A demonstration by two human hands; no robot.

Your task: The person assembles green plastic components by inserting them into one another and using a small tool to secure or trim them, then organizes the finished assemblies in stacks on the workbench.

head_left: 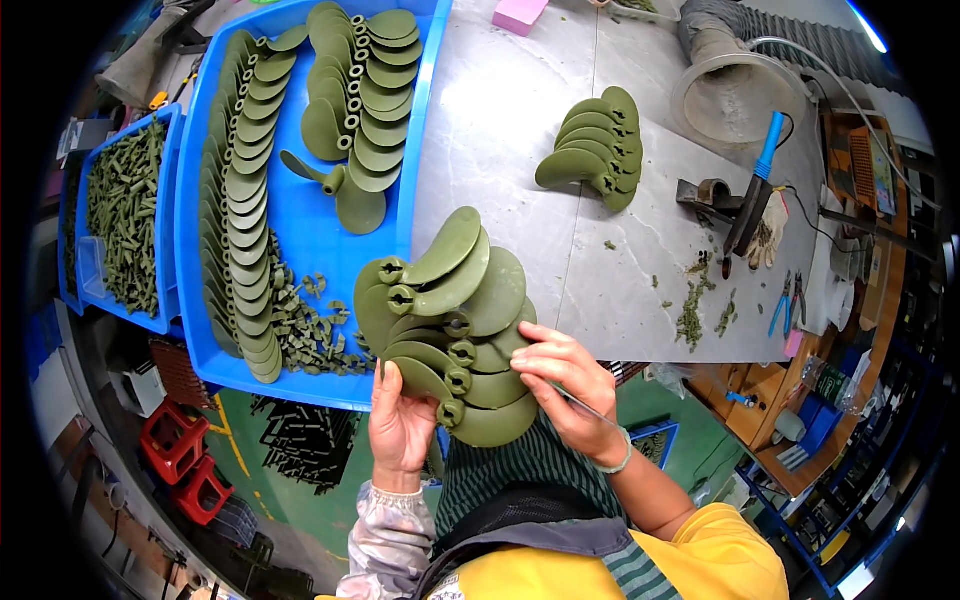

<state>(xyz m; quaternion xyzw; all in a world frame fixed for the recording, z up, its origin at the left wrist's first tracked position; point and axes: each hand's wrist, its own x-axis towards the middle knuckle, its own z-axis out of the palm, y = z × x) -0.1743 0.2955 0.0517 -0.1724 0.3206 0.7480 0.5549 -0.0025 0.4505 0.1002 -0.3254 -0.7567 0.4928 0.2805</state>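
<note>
A stack of olive-green two-bladed propellers (493,385) is held up at the table's front edge, close to my body. My left hand (400,425) grips its lower left side, thumb upright beside a blade and the other fingers mostly hidden behind. At the right side, the fingers of my right hand (568,385) are closed against the blade edges. A thin greyish sliver shows by that hand; I cannot make out what it is. Just beyond the hands, more propellers (460,245) overlap the held stack, their hubs facing up.
A blue tray (425,130) at left holds rows of nested propellers (245,200) and small green scraps (310,325). Another propeller stack (600,145) lies on the grey table (500,130). A blue-handled tool (765,160), pliers (785,305) and a duct funnel (740,100) are at right.
</note>
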